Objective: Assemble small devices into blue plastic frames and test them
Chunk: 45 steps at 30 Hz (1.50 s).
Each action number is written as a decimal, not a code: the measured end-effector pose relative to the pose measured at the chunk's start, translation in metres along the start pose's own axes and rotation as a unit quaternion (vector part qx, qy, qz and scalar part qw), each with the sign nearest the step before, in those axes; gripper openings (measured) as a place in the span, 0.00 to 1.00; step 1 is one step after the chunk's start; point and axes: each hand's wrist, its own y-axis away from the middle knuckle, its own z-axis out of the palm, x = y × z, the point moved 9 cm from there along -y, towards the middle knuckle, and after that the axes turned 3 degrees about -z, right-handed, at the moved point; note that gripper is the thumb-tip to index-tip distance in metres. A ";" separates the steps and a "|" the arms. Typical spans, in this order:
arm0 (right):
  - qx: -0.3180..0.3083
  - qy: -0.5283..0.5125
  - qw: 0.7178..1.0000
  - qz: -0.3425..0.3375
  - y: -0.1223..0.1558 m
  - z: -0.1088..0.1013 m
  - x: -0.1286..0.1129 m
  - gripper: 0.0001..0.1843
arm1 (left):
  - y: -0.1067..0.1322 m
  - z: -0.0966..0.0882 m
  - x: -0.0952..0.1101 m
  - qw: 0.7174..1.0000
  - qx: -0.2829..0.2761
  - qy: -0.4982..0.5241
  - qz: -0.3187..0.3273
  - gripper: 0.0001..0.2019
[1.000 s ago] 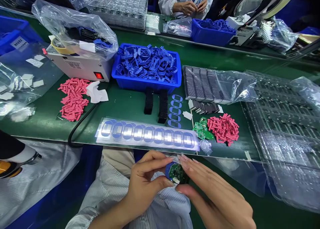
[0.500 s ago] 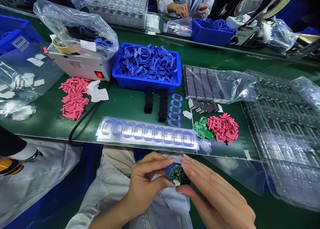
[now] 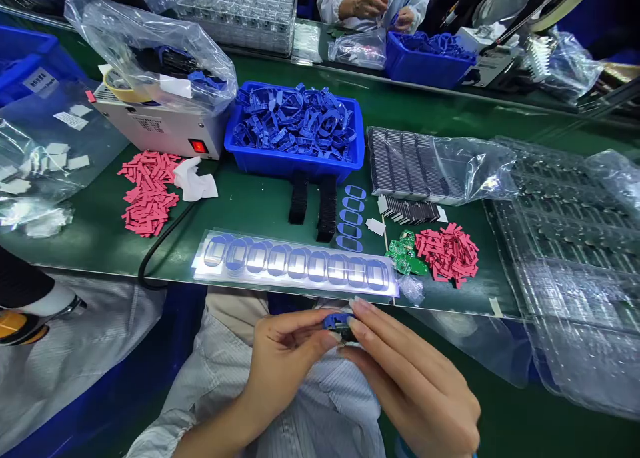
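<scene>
Over my lap, below the table edge, both hands pinch one small blue frame with a circuit board (image 3: pixel 338 325) in it. My left hand (image 3: pixel 285 365) grips it from the left with thumb and fingers. My right hand (image 3: pixel 405 378) grips it from the right, fingertips on top. The part is turned edge-on, so its board face is mostly hidden. Just beyond it on the green table (image 3: pixel 250 208) lies a clear strip of oval blue-rimmed pieces (image 3: pixel 295 266). A few green circuit boards (image 3: pixel 406 257) lie to the right of the strip.
A blue bin of blue frames (image 3: pixel 295 126) stands mid-table, with black stacks (image 3: pixel 313 205) before it. Pink strips lie in a left pile (image 3: pixel 147 191) and a right pile (image 3: pixel 447 253). A white machine (image 3: pixel 160 128), bagged dark parts (image 3: pixel 425 168) and clear trays (image 3: pixel 570 245) surround them. Another person's hands (image 3: pixel 370 5) work across the table.
Both hands have lifted the part slightly toward the table edge and tilted it edge-on, so the green board face no longer shows.
</scene>
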 end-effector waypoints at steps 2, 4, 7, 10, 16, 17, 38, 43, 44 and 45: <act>0.053 -0.080 0.991 0.092 0.002 -0.002 0.014 0.27 | 0.001 0.002 0.006 0.999 -0.002 -0.038 0.029 0.08; 0.096 -0.147 0.968 0.177 0.004 -0.002 0.028 0.18 | 0.003 0.006 0.013 0.995 -0.014 -0.076 0.062 0.09; 0.091 -0.201 0.951 0.219 -0.002 0.001 0.035 0.06 | 0.006 0.008 0.021 0.989 -0.024 -0.104 0.107 0.11; 0.043 -0.233 0.946 0.223 -0.008 0.004 0.036 0.06 | 0.009 0.009 0.029 0.978 -0.033 -0.128 0.159 0.11; 0.072 -0.212 0.953 0.203 -0.009 -0.004 0.031 0.03 | 0.012 0.015 0.035 0.970 -0.074 -0.145 0.182 0.11; 0.076 -0.222 0.949 0.209 -0.009 -0.003 0.032 0.02 | 0.011 0.015 0.035 0.972 -0.074 -0.145 0.172 0.11; 0.010 -0.373 0.881 0.289 0.004 0.025 0.056 0.08 | 0.008 0.003 0.019 0.972 -0.058 -0.176 0.148 0.24; -0.027 -0.240 0.959 0.146 -0.007 0.004 0.043 0.20 | 0.010 -0.001 0.033 0.947 -0.028 -0.232 0.219 0.21; -0.035 -0.226 0.965 0.130 -0.009 0.002 0.041 0.21 | 0.009 -0.001 0.034 0.948 -0.025 -0.229 0.219 0.20; -0.040 -0.217 0.968 0.121 -0.010 0.001 0.040 0.21 | 0.008 -0.002 0.034 0.950 -0.022 -0.224 0.217 0.20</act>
